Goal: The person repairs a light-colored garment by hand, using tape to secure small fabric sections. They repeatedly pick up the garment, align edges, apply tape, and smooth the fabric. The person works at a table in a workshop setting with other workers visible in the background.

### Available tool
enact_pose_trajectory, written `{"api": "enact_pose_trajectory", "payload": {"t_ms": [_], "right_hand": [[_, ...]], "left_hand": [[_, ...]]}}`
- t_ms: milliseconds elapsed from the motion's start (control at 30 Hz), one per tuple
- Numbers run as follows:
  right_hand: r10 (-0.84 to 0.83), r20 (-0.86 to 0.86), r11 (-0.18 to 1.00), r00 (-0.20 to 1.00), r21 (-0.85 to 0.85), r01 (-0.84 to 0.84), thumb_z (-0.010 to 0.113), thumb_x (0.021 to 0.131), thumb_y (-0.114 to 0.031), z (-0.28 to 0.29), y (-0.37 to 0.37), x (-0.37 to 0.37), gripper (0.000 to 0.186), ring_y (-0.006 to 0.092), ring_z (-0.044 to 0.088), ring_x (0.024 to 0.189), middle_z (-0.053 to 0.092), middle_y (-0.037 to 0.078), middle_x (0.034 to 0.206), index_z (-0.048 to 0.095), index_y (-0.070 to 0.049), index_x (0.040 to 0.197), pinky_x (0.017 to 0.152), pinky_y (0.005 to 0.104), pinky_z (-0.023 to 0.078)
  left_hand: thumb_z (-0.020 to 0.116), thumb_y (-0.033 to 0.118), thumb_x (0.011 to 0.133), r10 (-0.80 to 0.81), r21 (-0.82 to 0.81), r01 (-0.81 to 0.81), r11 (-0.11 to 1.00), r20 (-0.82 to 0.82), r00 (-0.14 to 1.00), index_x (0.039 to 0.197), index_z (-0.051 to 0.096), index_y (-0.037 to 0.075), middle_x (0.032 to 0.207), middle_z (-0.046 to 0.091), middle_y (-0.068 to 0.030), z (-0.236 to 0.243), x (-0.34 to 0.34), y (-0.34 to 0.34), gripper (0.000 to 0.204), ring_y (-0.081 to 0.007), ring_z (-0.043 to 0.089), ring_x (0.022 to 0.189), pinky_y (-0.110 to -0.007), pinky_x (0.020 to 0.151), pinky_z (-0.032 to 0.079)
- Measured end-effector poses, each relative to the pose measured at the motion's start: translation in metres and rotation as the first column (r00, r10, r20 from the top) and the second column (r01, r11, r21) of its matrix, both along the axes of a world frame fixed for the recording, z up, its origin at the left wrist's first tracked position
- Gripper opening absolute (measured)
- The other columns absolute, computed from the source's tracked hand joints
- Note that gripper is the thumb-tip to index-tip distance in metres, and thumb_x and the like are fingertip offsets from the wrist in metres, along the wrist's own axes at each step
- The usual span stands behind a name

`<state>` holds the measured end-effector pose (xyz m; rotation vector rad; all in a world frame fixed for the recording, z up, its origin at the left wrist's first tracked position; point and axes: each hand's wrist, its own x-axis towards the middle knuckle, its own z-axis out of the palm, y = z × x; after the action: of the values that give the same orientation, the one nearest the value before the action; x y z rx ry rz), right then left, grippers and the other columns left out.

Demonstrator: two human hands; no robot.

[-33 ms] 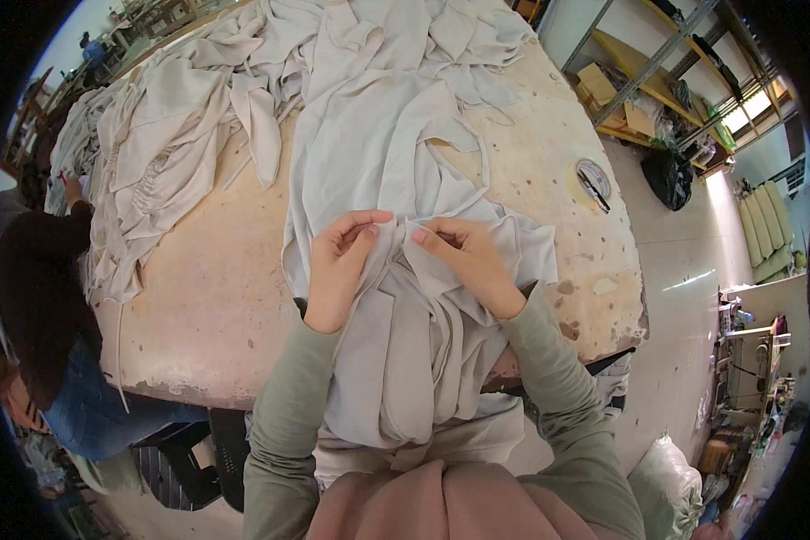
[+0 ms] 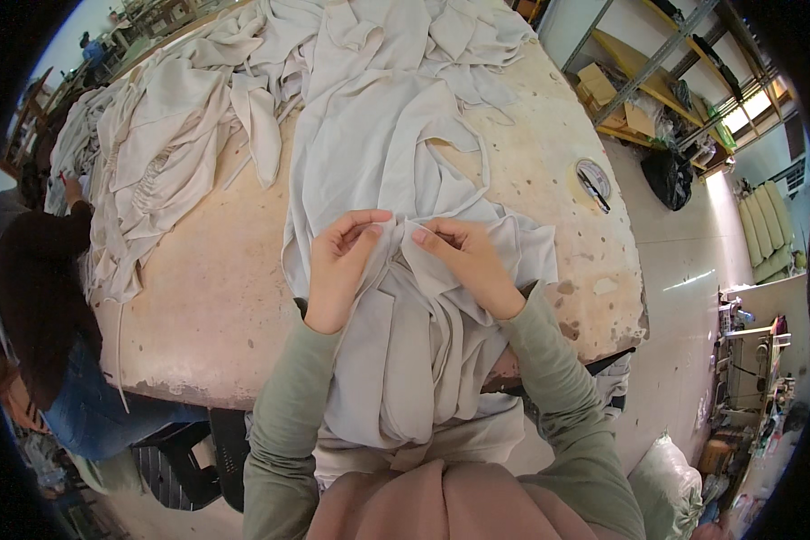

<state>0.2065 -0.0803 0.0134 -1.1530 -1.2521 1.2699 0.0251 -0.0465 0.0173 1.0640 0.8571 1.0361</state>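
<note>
A pale grey garment (image 2: 351, 144) lies across the table and drapes over its near edge toward my lap. My left hand (image 2: 340, 265) pinches a folded edge of it between thumb and forefinger. Just to the right, my right hand (image 2: 468, 261) pinches another edge of the same cloth, thumb on top. The two pinches are a short gap apart, and the fabric falls in loose folds below them. A curved opening with a narrow band shows in the garment beyond my right hand.
The worn table (image 2: 207, 315) carries heaped pale garments (image 2: 171, 153) at its far left. A tape roll (image 2: 594, 175) with a black pen (image 2: 592, 191) lies to the right. Another person (image 2: 40, 270) works at the left edge. Metal shelving (image 2: 643, 67) holds boxes at the right.
</note>
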Motion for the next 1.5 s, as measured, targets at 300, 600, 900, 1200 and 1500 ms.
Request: {"api": "enact_pose_trajectory", "payload": {"t_ms": [300,600,900,1200,1500], "right_hand": [[0.046,-0.406,0.966,0.913,-0.215,-0.144,0.054,0.093,-0.024,0.015,0.002,0.0,0.023,0.0096,0.056,0.07,0.059,0.002,0.077,0.06,-0.002,0.098,0.067,0.0226,0.044],[0.106,-0.245,0.967,0.964,-0.2,-0.157,0.057,0.092,-0.019,0.006,-0.002,-0.01,0.019,0.0068,0.055,0.072,0.06,0.0,0.081,0.061,-0.002,0.099,0.069,0.0218,0.044],[-0.113,0.035,0.993,0.993,0.038,0.112,0.068,0.086,-0.015,-0.003,0.003,-0.004,0.02,0.004,0.051,0.077,0.06,-0.004,0.088,0.061,-0.007,0.102,0.068,0.0198,0.04],[-0.09,-0.11,0.996,0.99,0.002,0.091,0.065,0.087,-0.008,0.006,0.001,-0.007,0.011,0.0039,0.053,0.076,0.06,-0.003,0.085,0.061,-0.003,0.096,0.07,0.0193,0.042],[-0.073,-0.441,0.979,0.894,-0.203,-0.02,0.066,0.086,-0.009,0.01,0.004,0.007,0.012,0.0039,0.05,0.065,0.058,-0.004,0.077,0.06,-0.004,0.095,0.06,0.0182,0.039]], "left_hand": [[0.062,0.008,0.09,0.002,-0.1,0.016,0.995,0.172,0.985,0.108,0.061,-0.002,0.096,0.065,-0.0052,0.002,0.007,-0.001,0.021,-0.0065,0.058,0.085,-0.021,0.077,0.046],[0.069,-0.001,0.082,0.064,-0.073,-0.052,0.996,0.173,0.983,0.104,0.06,-0.002,0.093,0.065,-0.0061,0.002,0.012,-0.004,0.024,-0.0071,0.059,0.08,-0.02,0.071,0.046],[0.069,-0.001,0.082,0.096,-0.029,-0.094,0.995,0.075,0.993,0.11,0.057,-0.002,0.09,0.067,-0.0086,0.007,0.015,-0.007,0.031,-0.0071,0.06,0.078,-0.019,0.069,0.047],[0.068,0.005,0.085,0.052,-0.155,-0.024,0.988,0.179,0.982,0.112,0.055,-0.005,0.095,0.068,-0.0146,0.004,0.014,-0.006,0.032,-0.0125,0.064,0.086,-0.024,0.076,0.05],[0.066,0.011,0.088,0.052,-0.252,0.017,0.968,0.266,0.962,0.103,0.059,-0.002,0.097,0.067,-0.0094,-0.001,0.014,-0.005,0.021,-0.0127,0.064,0.084,-0.024,0.074,0.051]]}}
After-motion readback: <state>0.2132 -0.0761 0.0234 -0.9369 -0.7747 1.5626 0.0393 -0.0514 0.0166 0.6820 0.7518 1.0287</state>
